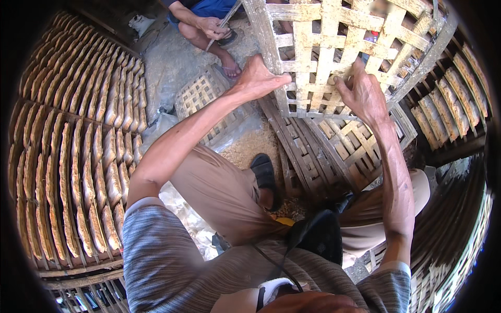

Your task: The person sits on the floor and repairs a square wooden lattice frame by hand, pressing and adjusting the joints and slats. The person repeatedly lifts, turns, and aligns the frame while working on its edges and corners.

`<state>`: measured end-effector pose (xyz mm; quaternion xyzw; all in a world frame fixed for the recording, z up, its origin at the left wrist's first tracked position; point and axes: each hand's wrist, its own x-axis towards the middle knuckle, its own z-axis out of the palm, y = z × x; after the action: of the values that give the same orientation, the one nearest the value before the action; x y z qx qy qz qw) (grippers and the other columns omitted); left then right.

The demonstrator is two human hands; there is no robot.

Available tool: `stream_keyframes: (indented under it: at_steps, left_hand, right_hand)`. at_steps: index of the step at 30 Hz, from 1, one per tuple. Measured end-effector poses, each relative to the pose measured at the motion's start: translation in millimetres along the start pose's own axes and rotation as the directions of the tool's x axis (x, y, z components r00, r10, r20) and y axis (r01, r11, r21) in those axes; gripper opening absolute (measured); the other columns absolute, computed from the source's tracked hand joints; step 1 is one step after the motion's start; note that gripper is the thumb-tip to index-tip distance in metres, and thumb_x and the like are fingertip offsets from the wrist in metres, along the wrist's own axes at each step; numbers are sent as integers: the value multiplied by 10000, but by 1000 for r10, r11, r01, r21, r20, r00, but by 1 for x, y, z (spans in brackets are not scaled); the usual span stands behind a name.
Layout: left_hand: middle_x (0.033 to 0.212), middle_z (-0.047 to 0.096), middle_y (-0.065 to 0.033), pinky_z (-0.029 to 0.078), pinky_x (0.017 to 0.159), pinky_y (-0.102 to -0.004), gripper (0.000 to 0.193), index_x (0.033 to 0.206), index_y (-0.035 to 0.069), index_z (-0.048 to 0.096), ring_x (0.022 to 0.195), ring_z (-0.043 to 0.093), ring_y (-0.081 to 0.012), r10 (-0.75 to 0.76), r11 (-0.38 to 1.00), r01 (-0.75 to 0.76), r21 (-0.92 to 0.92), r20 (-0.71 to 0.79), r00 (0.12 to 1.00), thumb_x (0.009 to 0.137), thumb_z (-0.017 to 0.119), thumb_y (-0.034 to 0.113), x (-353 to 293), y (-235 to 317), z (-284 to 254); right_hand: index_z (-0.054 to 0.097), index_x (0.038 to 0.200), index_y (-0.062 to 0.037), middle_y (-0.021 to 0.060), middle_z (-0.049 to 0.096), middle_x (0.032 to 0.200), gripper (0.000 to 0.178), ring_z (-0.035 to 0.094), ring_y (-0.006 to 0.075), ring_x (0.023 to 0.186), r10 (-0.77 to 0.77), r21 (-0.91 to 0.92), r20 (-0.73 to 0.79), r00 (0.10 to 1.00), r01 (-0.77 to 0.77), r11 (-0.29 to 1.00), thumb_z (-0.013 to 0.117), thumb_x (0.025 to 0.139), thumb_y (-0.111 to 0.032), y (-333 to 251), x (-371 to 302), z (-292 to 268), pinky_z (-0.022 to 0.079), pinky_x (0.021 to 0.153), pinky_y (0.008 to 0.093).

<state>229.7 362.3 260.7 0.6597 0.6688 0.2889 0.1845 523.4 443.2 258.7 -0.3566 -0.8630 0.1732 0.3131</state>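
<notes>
A woven bamboo tray (pixel 323 41) with a wooden frame is raised in front of me, tilted up. My left hand (pixel 258 78) grips its left frame rail, with the thumb on the near side and the fingers mostly hidden behind. At the lower right of the lattice, my right hand (pixel 362 94) is closed on the slats, its thumb bent against the weave and some fingertips hidden. Below the raised tray, a stack of similar trays (pixel 313 151) leans between my legs, showing worn wooden edges and open weave.
Tall racks of layered slabs (pixel 78 172) fill the left side; more slabs (pixel 454 104) stand at the right. A flat woven tray (pixel 201 96) lies on the floor near plastic sheeting (pixel 156 130). Another person's hand (pixel 211 27) holds thin strips at the far side. Bundled slats (pixel 449 229) stand lower right.
</notes>
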Motion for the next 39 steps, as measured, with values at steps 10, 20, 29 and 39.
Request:
stream_keyframes:
  at_steps: [10,20,29,39]
  left_hand:
    - [1114,761,-207,559,979,-418,505,1234,-1,731,1053,729,-303,72,997,-74,20,91,993,867,809,337,2,26,-28]
    - [1005,767,-180,620,808,-360,449,1124,-45,733,863,755,-232,70,965,-73,-251,-19,997,864,873,293,10,23,-2]
    - [929,768,-138,635,806,-317,319,1088,-43,724,869,769,-182,28,904,2,-427,64,998,947,811,229,15,27,-8]
    - [830,778,-82,572,853,-328,288,1083,-15,742,828,744,-134,-5,941,18,-338,39,999,938,814,223,11,35,-10]
  right_hand:
    - [518,1128,96,184,639,554,362,665,295,480,-54,-30,-30,998,53,998,706,963,-167,17,7,8,522,428,394]
    - [535,1144,122,56,565,478,370,576,196,401,-35,-4,20,999,35,999,672,1030,-202,18,4,2,414,336,325]
    - [537,1090,26,160,674,667,222,699,257,593,26,18,241,970,-32,999,518,1107,-195,15,9,-16,551,533,408]
    - [671,993,-54,24,545,475,183,523,137,386,-346,-314,-241,907,265,912,682,1017,-236,32,-7,-35,380,337,315]
